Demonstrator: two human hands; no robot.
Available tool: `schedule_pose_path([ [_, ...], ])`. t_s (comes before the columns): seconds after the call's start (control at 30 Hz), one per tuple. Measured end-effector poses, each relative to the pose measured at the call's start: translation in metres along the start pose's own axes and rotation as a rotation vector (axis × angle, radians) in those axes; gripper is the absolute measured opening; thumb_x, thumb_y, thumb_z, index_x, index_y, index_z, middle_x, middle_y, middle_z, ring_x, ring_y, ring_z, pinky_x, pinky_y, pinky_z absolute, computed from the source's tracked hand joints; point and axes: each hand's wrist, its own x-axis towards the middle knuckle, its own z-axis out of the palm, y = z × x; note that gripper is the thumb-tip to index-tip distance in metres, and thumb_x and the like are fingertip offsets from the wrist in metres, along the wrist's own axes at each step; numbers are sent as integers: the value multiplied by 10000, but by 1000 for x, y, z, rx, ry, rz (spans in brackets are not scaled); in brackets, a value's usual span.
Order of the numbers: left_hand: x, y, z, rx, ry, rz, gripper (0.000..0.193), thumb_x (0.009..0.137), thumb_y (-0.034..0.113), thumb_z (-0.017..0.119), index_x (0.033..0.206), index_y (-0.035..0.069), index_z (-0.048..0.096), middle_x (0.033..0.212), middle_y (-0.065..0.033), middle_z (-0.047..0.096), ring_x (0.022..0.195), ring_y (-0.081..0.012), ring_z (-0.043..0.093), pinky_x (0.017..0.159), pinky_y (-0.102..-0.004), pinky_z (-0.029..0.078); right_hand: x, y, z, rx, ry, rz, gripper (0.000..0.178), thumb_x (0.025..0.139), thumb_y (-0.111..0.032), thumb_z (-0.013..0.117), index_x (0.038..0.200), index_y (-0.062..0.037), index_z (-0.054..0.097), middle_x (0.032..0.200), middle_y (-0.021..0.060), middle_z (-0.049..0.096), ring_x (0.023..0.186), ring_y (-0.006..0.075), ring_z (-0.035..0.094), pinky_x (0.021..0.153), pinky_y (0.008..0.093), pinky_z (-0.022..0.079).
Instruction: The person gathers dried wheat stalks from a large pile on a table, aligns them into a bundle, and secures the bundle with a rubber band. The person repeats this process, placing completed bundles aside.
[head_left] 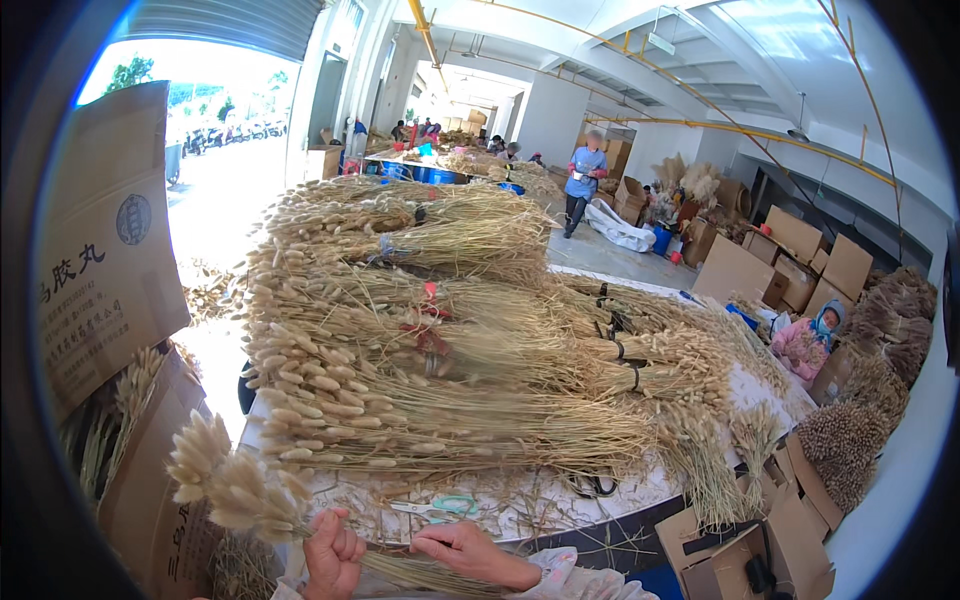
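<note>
At the lower left, my left hand (333, 556) is wrapped round the stems of a bunch of dried bunny-tail grass (232, 487). Its fluffy heads point up and left, and the stems run right, under my other hand. My right hand (468, 554) is just above those stems, its fingers curled into a pinch; whatever is between them is hidden. Beyond my hands, a pair of scissors (437, 506) with pale green handles lies on the white tabletop (335, 490) among stem scraps. Behind it, a large heap of the same dried grass (450, 425) covers the table.
Open cardboard boxes (115, 240) stand at the left, and another box (735, 550) is at the lower right. Tied bundles (640, 365) lie on the table's right side. A person in blue (587, 172) stands in the aisle; another in pink (803, 348) sits at the right.
</note>
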Motion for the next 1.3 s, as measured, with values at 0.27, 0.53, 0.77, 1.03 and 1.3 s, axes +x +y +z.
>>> schedule_pose_path([
  [0.27,12,2,-12,-26,5,15,188,942,262,566,957,76,542,485,68,213,386,-65,179,382,-251,194,-54,26,-31,-223,-52,144,214,924,-228,575,973,-38,659,820,93,664,724,223,618,672,306,491],
  [0.53,19,1,-15,-38,29,-11,182,940,269,573,946,89,544,483,65,214,387,-66,180,390,-257,192,-146,81,-65,-600,134,123,196,844,-233,620,832,-44,670,815,127,647,758,313,623,625,405,495],
  [0.77,17,-1,-7,-67,-3,-29,180,952,231,547,967,52,560,488,60,221,399,-68,193,412,-268,213,-202,76,-88,-871,-38,610,168,859,-188,604,868,-29,660,806,127,641,773,295,626,667,392,496],
  [1.03,8,-2,1,-58,-109,-23,207,956,247,544,957,40,553,487,53,225,399,-76,202,411,-271,213,-135,27,-101,-856,-128,378,341,875,-278,600,1172,-112,583,1022,137,620,933,343,607,780,424,503],
  [1.3,-9,-2,12,51,-172,-16,219,962,295,529,942,79,551,483,50,211,397,-82,181,423,-266,220,-22,7,3,-160,9,-73,262,874,-148,628,1115,-49,609,909,143,654,829,274,647,717,341,503],
])
